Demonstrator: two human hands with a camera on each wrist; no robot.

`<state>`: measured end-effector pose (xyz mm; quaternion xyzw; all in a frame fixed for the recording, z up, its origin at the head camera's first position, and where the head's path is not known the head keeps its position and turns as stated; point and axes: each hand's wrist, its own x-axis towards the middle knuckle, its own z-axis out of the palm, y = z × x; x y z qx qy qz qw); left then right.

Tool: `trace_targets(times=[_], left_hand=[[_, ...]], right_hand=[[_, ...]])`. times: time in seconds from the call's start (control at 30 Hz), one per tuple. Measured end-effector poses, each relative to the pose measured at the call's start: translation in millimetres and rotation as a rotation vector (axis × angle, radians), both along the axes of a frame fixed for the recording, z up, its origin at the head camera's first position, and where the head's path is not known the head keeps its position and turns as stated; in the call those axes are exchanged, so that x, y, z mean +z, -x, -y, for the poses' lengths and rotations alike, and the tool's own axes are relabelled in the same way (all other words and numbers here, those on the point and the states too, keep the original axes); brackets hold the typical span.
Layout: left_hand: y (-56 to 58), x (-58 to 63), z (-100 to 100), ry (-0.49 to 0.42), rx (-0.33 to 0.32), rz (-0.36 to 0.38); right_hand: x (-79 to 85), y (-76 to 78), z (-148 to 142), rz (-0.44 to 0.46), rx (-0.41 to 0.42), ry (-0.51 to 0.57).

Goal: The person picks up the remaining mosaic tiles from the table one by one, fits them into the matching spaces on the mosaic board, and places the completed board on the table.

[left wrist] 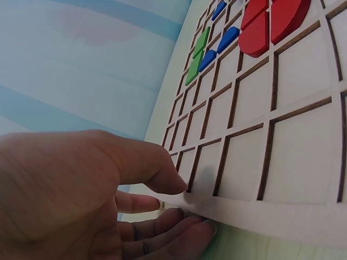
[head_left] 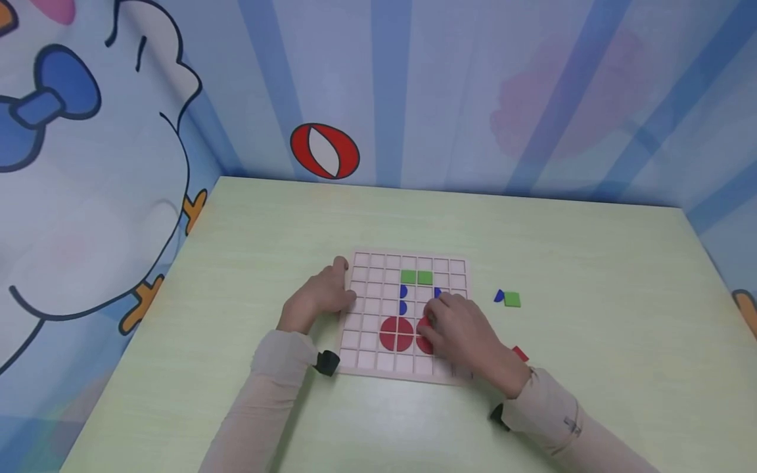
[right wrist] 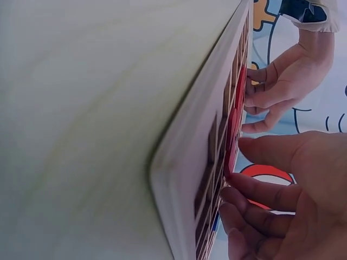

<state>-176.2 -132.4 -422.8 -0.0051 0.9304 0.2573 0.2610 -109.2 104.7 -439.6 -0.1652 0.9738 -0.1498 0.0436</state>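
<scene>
two fingertips of the right hand (head_left: 464, 332), thumb and index, stand slightly apart at a red piece (head_left: 424, 344); i cannot tell if they pinch it. left hand (head_left: 319, 289): fingers loosely bent, thumb touching the left rim of the grid board (head_left: 367, 340), no grip seen. to seat the piece well, i'd square it to the cell walls, then press flat. it lies right at the tips, partly hidden, just beside a four-part red disc (head_left: 388, 342); green squares (head_left: 409, 276) lie beyond.
</scene>
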Motion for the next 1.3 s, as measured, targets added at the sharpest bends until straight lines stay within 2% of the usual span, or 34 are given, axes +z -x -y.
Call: trace_targets(times=[0.27,1.17,1.3], left_hand=[[0.1,-1.1,0,-0.005,0.002,0.003],[0.5,-1.6,2,-0.010,-0.002,0.004],[0.1,-1.5,2,-0.008,-0.005,0.006]], right_hand=[[2.0,-0.3,-5,-0.032,0.056,0.010],[8.1,-3.2,-9,-0.040,0.079,-0.021],[12.1,-4.6,-12,-0.023,0.054,-0.001]])
